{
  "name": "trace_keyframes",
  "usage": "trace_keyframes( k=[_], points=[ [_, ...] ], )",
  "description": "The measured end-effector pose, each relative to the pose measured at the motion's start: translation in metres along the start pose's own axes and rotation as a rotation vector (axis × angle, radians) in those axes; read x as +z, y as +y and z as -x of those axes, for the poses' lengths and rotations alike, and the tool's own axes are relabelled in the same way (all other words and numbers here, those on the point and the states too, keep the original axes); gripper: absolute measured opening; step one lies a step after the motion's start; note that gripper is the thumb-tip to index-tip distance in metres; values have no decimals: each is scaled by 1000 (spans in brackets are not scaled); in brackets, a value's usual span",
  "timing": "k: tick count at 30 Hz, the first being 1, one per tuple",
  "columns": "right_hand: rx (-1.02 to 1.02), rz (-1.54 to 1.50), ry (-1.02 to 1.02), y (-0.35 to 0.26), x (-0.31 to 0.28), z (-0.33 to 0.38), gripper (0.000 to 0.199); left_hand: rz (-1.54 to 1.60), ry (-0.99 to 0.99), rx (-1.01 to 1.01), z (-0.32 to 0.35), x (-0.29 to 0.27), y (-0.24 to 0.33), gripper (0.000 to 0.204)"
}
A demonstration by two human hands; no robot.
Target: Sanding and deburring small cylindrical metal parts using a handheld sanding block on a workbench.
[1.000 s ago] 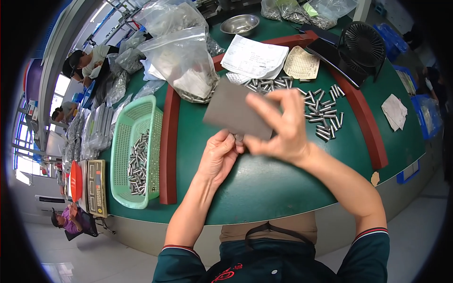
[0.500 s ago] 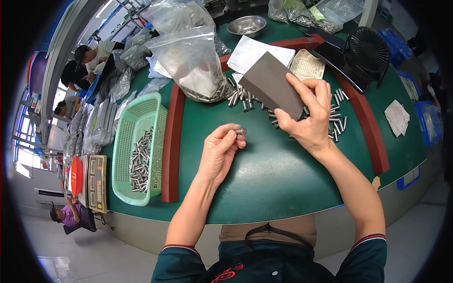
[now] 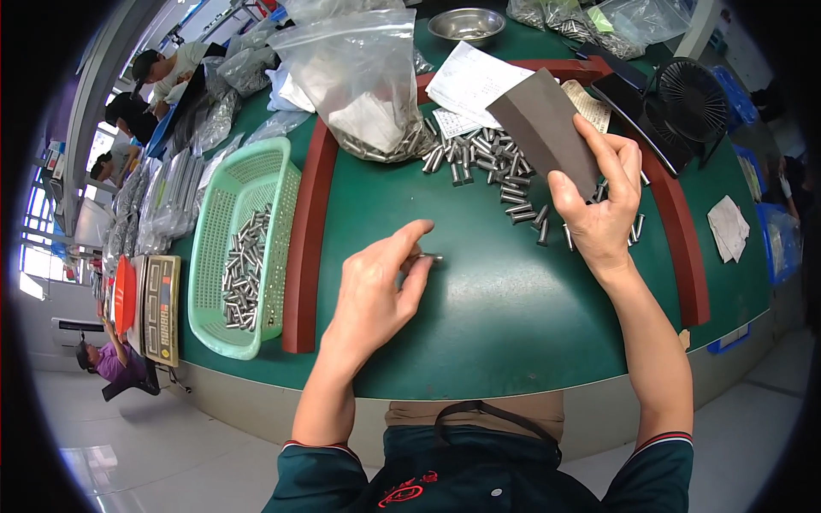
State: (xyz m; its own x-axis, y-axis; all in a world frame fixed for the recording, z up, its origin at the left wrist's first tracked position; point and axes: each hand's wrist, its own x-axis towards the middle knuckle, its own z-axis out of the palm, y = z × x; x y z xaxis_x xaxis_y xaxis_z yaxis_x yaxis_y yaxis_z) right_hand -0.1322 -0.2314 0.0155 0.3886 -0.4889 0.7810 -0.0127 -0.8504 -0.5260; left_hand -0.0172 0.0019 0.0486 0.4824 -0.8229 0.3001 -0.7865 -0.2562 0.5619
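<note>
Perhaps bolt [image 3: 434, 256] slips: left hand [image 3: 376, 286] has thumb, forefinger apart, hold unclear; right hand [image 3: 603, 201], gripping grey pad [image 3: 543, 128], could scatter loose bolts [image 3: 518, 209] if lowered.

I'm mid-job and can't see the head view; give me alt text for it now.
The right hand holds a dark flat pad above a green table, while a small metal pin shows at the left hand. More pins lie loose beyond the hands and in a light-green basket at left.
</note>
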Motion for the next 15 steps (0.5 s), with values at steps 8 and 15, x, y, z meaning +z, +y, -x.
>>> trace_keyframes(
  k=[8,15],
  points=[
    [24,-8,-68,-5,2,-1,55,-133,-45,-15,24,-16,-19,36],
    [99,-6,-83,1,-2,1,53,192,-109,-142,32,-19,-32,43]
  ],
)
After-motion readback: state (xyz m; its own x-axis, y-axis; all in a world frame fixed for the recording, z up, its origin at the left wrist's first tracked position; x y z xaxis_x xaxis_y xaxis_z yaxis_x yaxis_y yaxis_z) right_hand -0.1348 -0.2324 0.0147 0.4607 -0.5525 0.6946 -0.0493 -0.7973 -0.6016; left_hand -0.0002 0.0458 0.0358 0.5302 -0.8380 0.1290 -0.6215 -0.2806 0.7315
